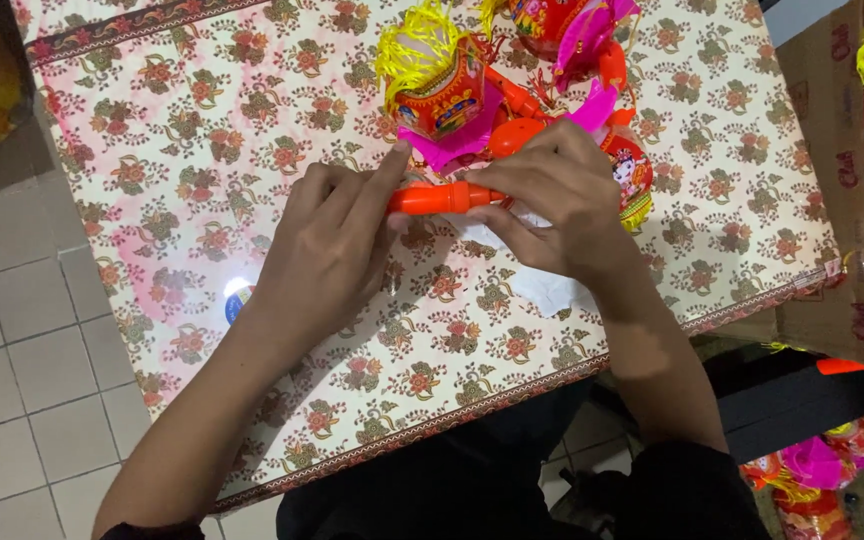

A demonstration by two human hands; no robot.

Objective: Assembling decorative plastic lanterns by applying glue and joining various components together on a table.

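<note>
Both hands hold the orange stick (444,198) tight, left hand (337,250) and right hand (557,205) at either end, keeping it steady just below the lantern (439,88).

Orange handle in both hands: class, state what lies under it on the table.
Under the orange handle lies a white sheet on the floral tablecloth. The right hand and left hand cover most of the sheet and the handle's ends.

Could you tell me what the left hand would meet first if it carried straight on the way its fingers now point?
Probably the yellow-fringed lantern: the left hand points up and right along the orange handle, though height is unclear.
</note>
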